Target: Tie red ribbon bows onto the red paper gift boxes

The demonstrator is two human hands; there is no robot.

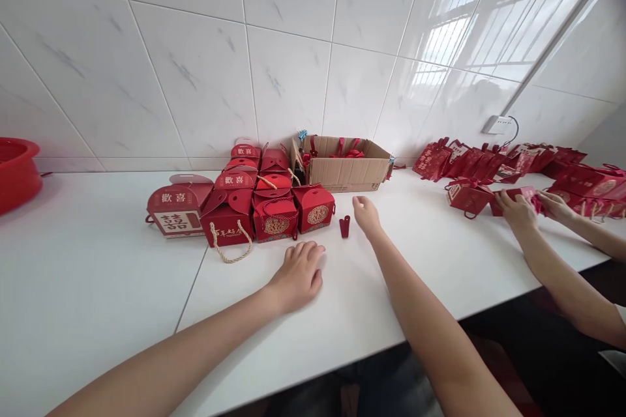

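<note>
My left hand (298, 277) lies on the white table, fingers loosely stretched and thumb apart, holding nothing. Farther forward, my right hand (366, 214) has its fingers curled together above the tabletop; whatever may be in them is hidden. Between the hands lies a small dark red folded strip (345, 227) with a hole near its end, touched by neither. Left of it stand several red gift boxes in a cluster, the closest being a box with a round gold emblem (315, 208). One front box (227, 218) has a cream rope handle hanging down.
An open cardboard box (347, 172) with red ribbons inside stands against the tiled wall. At right, a co-worker's hands (521, 208) handle a red box beside rows of red bags (469, 159). A red plastic basin (19, 172) sits at far left.
</note>
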